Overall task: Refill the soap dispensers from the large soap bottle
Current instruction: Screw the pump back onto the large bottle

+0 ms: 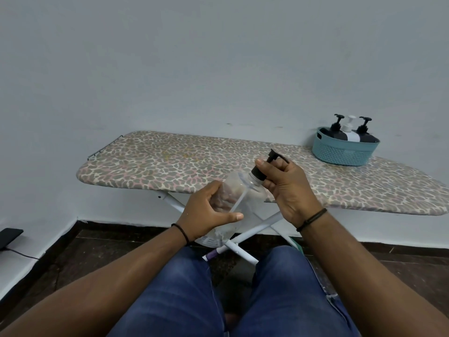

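At the far right end of the ironing board (pixel 170 164), a teal basket (pixel 345 152) sits on the leopard-print cover, holding three pump dispensers: two dark ones (pixel 336 128) (pixel 364 130) with a white one (pixel 349 128) between them. All three upright, packed side by side. Rest of the board top is bare fabric. Board's white crossed legs (pixel 255 229) stand behind the hands, over dark floor. Black phone-like object (pixel 9 237) with a cable on the floor at far left. Person's knees in blue jeans (pixel 184 295) fill the bottom of the view.

Clear plastic bottle (pixel 233 203) is held in the air between the knees and the board's near edge, tilted with the neck up and to the right. It looks near empty; a dip tube shows inside.

Left hand (pixel 206 212) is wrapped around the bottle's body, thumb across the front, fingers curled behind it.

Right hand (pixel 286 186) is closed around the black pump cap (pixel 258 173) at the neck, thumb on the far side of the collar, nozzle sticking out above the fingers. Can't tell whether the cap is threaded on or loose.
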